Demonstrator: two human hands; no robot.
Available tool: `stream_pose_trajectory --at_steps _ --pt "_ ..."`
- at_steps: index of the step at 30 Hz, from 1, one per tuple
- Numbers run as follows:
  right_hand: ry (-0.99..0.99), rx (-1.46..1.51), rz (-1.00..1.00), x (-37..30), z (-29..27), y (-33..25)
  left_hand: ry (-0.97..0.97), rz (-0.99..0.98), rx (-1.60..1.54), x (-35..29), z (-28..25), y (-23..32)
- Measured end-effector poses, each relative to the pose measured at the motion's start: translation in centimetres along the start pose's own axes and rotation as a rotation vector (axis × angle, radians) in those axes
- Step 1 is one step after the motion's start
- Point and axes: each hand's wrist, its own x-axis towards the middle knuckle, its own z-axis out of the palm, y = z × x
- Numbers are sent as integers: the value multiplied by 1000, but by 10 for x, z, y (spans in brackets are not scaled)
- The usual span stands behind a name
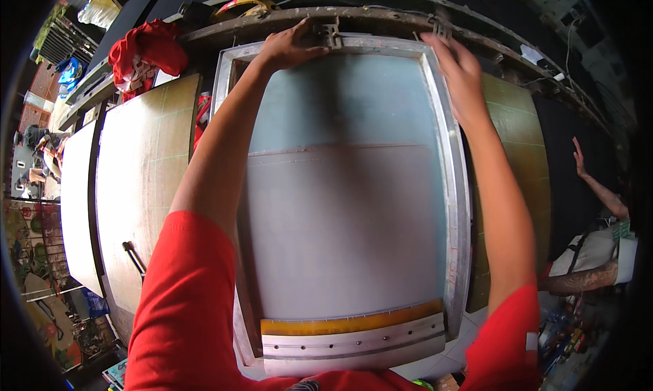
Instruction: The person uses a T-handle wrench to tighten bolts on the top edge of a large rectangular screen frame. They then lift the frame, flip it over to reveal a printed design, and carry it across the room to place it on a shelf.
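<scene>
A screen printing frame [445, 153] with pale metal bars lies before me, its mesh [326, 207] grey-white, bluer toward the far end. My left hand [289, 47] is over the frame's far bar, thumb and fingers apart beside a metal clamp [332, 36]. At the far right corner, my right hand [462, 68] reaches up by a second clamp [442, 27]; its fingers are smeared by motion, so their grip is unclear. Across the near end of the frame rests a wide squeegee [354, 343] with an orange blade and a pale holder.
Flat boards [146, 187] stand left and right of the frame. A grimy rail [272, 20] runs along the far side, with red cloth [146, 54] at its left. Another person's arm [602, 190] shows at far right.
</scene>
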Motion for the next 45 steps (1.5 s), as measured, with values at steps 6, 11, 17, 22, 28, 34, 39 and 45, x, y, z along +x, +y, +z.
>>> stream_pose_trajectory --at_steps 6,11,17,22,28,34,39,45 --pt "149 -328 440 -204 -127 -85 407 25 -477 -17 -42 -20" --pt "481 -339 680 -366 -168 -104 105 415 -171 -105 -89 29" --pt "757 -59 751 -437 -178 -92 -356 551 99 -175 -69 63" --pt "794 -100 796 -461 -180 -81 -330 558 147 -162 -41 56" --pt "817 -118 837 -463 -162 -81 -404 502 226 -159 -42 61" --pt "807 -122 834 -458 -153 -84 -454 465 238 -158 -44 62" --pt "847 -103 836 -455 -153 -82 -474 422 182 -155 -48 65" --pt "782 -216 815 -459 -145 -86 22 132 -581 -204 -91 43"
